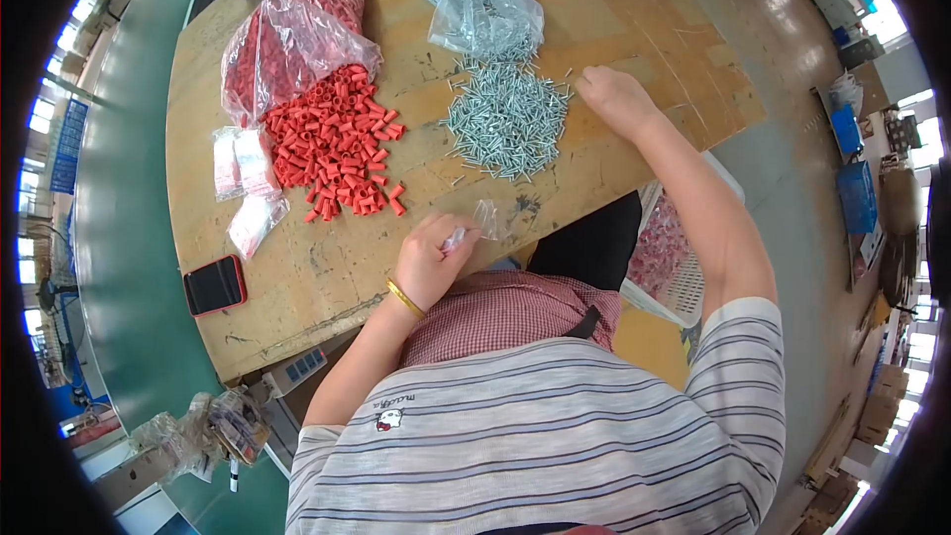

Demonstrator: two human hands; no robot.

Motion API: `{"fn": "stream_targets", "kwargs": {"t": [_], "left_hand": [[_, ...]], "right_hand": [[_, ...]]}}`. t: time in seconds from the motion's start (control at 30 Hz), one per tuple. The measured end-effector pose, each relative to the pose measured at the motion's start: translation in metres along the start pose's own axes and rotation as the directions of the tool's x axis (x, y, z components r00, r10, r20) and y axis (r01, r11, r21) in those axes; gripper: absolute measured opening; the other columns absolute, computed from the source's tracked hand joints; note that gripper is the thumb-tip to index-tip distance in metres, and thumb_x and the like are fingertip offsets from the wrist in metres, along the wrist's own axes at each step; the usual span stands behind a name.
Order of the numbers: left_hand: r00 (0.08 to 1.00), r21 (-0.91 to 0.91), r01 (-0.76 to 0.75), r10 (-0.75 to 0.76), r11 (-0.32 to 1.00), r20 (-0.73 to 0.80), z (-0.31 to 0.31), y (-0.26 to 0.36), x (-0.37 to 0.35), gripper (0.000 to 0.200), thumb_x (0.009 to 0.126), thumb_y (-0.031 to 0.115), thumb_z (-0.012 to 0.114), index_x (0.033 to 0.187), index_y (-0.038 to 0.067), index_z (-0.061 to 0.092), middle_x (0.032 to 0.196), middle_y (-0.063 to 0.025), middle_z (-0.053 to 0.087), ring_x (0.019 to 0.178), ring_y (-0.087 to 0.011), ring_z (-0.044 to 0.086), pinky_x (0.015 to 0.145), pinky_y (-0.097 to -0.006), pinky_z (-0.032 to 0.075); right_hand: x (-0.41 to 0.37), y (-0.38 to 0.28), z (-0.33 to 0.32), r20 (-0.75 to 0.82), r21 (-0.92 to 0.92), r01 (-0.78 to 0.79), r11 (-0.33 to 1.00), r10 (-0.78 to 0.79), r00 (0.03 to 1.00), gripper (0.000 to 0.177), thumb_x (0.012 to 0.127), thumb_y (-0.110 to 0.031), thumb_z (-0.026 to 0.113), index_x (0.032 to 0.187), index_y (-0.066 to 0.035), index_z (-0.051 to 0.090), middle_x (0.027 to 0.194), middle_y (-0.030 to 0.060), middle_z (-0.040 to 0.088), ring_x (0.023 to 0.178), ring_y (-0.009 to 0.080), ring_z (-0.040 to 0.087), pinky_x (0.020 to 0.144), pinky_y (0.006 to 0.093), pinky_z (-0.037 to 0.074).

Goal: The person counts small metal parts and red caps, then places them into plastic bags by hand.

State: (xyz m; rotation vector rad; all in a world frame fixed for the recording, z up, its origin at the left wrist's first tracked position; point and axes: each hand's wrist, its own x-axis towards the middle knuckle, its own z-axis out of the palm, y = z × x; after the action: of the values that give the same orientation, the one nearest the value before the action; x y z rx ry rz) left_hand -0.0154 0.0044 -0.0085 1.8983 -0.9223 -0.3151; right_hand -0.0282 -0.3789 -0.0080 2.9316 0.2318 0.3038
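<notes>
Your left hand (426, 263) at 6 o'clock edge of tabletop (649, 35): grip pinching small clear bag (482, 220), thumb and fingers pressed together on it. Your right hand (616, 99) at 3 o'clock side of screw pile (507, 121), touching its edge; fingers curled down, cannot tell whether grip holds anything. Red caps (337, 144) heaped at 9 o'clock of screws, spilling from open bag (287, 40). Filled packets (245, 166) just beside caps. Phone (214, 285) at 9 o'clock of left hand.
</notes>
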Motion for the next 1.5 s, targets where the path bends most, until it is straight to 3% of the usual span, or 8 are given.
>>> {"fn": "stream_targets", "kwargs": {"t": [0.3,0.5,0.63,0.83,0.9,0.97,1.13,1.5], "left_hand": [[0.999,-0.033,-0.03,0.029,0.999,-0.031,0.005,-0.008,0.003,0.012,0.085,0.01,0.068,0.094,0.003,0.068,0.086,-0.014,0.064,0.079,-0.0328,0.062,0.071,-0.0371,0.05],[0.999,-0.017,-0.009,0.008,1.0,-0.035,0.005,-0.004,0.003,0.011,0.085,0.01,0.068,0.094,0.004,0.068,0.088,-0.0138,0.065,0.081,-0.0322,0.063,0.073,-0.0365,0.05],[0.998,-0.018,-0.042,0.041,0.999,-0.044,0.004,-0.005,0.002,0.011,0.085,0.01,0.07,0.093,0.003,0.069,0.085,-0.0119,0.065,0.077,-0.0274,0.062,0.07,-0.0343,0.049],[1.0,0.032,-0.011,0.011,0.999,0.0,-0.016,-0.002,-0.001,0.011,0.085,0.012,0.069,0.093,0.005,0.07,0.084,-0.0116,0.065,0.077,-0.0299,0.062,0.071,-0.0366,0.05],[0.998,0.104,-0.007,0.0,0.995,0.068,-0.029,0.006,0.002,0.01,0.085,0.013,0.067,0.093,0.006,0.069,0.085,-0.0125,0.064,0.078,-0.0328,0.062,0.072,-0.0402,0.052],[0.994,0.135,-0.095,0.087,0.986,0.066,-0.031,0.003,0.004,0.011,0.084,0.013,0.066,0.093,0.008,0.068,0.085,-0.0113,0.063,0.077,-0.0323,0.062,0.07,-0.0409,0.052],[0.971,0.265,-0.227,0.195,0.937,0.14,-0.036,0.01,0.005,0.017,0.08,0.013,0.067,0.097,0.013,0.066,0.085,-0.0084,0.06,0.076,-0.0299,0.063,0.066,-0.0408,0.052],[0.961,0.307,-0.272,0.274,0.912,0.037,-0.052,0.013,-0.005,0.026,0.072,0.008,0.07,0.098,0.012,0.065,0.085,-0.0065,0.059,0.08,-0.027,0.061,0.068,-0.0382,0.051]], "right_hand": [[0.026,0.017,0.014,-0.145,0.116,0.07,0.991,-0.053,0.988,0.007,0.079,-0.008,0.061,0.081,-0.008,0.054,0.084,0.0091,0.059,0.083,0.0277,0.063,0.07,0.0401,0.054],[0.054,0.011,0.001,0.09,-0.115,0.124,0.986,-0.114,0.989,0.008,0.08,-0.004,0.058,0.083,-0.008,0.065,0.09,0.0087,0.065,0.089,0.0274,0.065,0.072,0.0394,0.056],[0.066,0.01,0.007,0.225,-0.221,0.023,0.975,0.028,0.974,0.01,0.077,-0.007,0.061,0.082,-0.008,0.07,0.087,0.0098,0.067,0.091,0.0274,0.065,0.076,0.0394,0.055],[0.05,-0.028,-0.041,0.134,0.238,-0.296,0.925,0.271,0.953,0.009,0.075,-0.013,0.066,0.083,-0.009,0.068,0.084,0.0091,0.066,0.089,0.0273,0.064,0.077,0.0391,0.052],[0.038,-0.07,-0.059,0.011,0.725,-0.137,0.675,0.188,0.982,0.007,0.076,-0.011,0.065,0.082,-0.007,0.064,0.083,0.0073,0.063,0.087,0.0259,0.061,0.079,0.0364,0.049],[0.025,-0.124,-0.086,0.038,0.902,-0.098,0.42,0.147,0.988,0.01,0.076,-0.008,0.067,0.083,-0.004,0.06,0.085,0.0068,0.06,0.087,0.025,0.058,0.083,0.0351,0.047],[0.012,-0.183,-0.076,-0.161,0.915,0.13,0.382,0.051,0.986,0.014,0.075,0.0,0.069,0.085,-0.005,0.06,0.091,0.0059,0.06,0.096,0.024,0.058,0.087,0.0353,0.047],[0.021,-0.182,-0.083,-0.175,0.858,0.191,0.477,-0.078,0.981,0.016,0.077,-0.007,0.071,0.091,-0.006,0.064,0.095,0.0069,0.06,0.095,0.027,0.058,0.087,0.0379,0.046]]}}
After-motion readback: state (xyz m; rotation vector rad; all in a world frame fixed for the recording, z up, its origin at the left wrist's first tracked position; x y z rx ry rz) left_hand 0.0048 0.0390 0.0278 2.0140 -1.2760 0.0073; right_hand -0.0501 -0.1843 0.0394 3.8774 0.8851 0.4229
